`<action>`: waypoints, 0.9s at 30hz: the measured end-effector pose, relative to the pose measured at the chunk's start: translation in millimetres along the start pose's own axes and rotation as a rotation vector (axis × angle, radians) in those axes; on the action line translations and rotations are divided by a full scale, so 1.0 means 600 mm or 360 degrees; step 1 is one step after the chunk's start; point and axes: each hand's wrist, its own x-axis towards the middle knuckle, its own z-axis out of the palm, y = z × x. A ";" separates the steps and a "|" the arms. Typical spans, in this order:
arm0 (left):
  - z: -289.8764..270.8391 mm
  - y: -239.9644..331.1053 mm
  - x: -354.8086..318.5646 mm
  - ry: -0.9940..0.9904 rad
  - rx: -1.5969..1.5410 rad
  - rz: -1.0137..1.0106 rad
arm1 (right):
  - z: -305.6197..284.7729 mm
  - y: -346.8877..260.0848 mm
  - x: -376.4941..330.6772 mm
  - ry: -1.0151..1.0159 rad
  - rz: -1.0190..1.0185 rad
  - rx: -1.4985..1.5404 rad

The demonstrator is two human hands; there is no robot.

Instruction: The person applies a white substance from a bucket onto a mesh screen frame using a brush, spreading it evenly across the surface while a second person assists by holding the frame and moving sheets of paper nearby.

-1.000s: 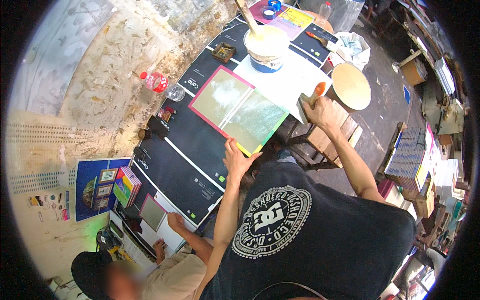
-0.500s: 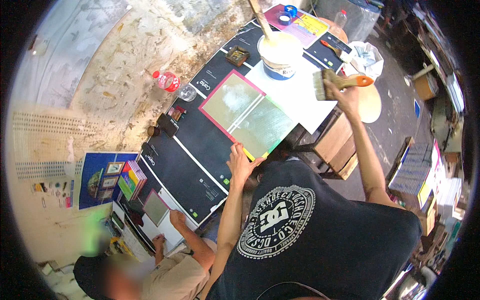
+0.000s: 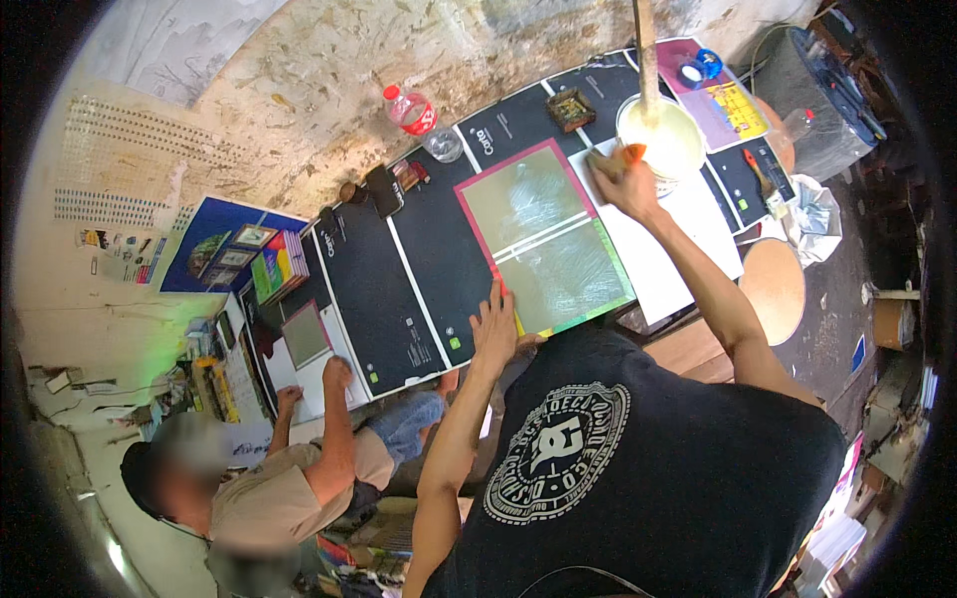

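Note:
A grey-beige board [image 3: 543, 254] with pink, green and yellow edges lies in front of me, streaked with a wet whitish coat. Two white strips cross its middle. My left hand [image 3: 493, 324] rests at its near left corner, fingers spread over the edge. My right hand [image 3: 628, 187] is closed around a wide paintbrush [image 3: 633, 152] with an orange handle end, over the white sheet beside the board's far right corner. The bristles are mostly hidden by the hand. Just beyond stands a bucket [image 3: 688, 149] of creamy white paste with a wooden stick [image 3: 646, 60] in it.
Black panels [image 3: 364, 289] cover the table. Along the wall are a plastic bottle [image 3: 421, 118], a phone [image 3: 383, 189] and a small tray [image 3: 570, 110]. Another brush [image 3: 758, 171] lies at the right. A round stool [image 3: 773, 289] stands beside the table. A co-worker [image 3: 289, 468] sits at the left, handling a smaller board.
My right hand has swung the brush leftward, from the right of the white sheet to beside the bucket. The white patch on the board looks more spread out. My view has shifted.

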 end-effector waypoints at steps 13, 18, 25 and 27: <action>-0.013 0.016 0.015 -0.0216 -0.0026 -0.0151 | 0.125 0.035 0.219 -0.0283 -0.0365 -0.0186; -0.007 0.011 0.021 -0.0232 -0.0056 -0.0116 | 0.099 -0.047 0.210 -0.0283 -0.0334 0.0354; -0.020 0.008 0.023 -0.0185 -0.0105 -0.0116 | 0.162 0.016 0.256 -0.0696 -0.0640 0.0180; -0.014 0.008 0.024 -0.0183 -0.0112 -0.0138 | 0.110 0.012 0.273 -0.0368 -0.0494 -0.0133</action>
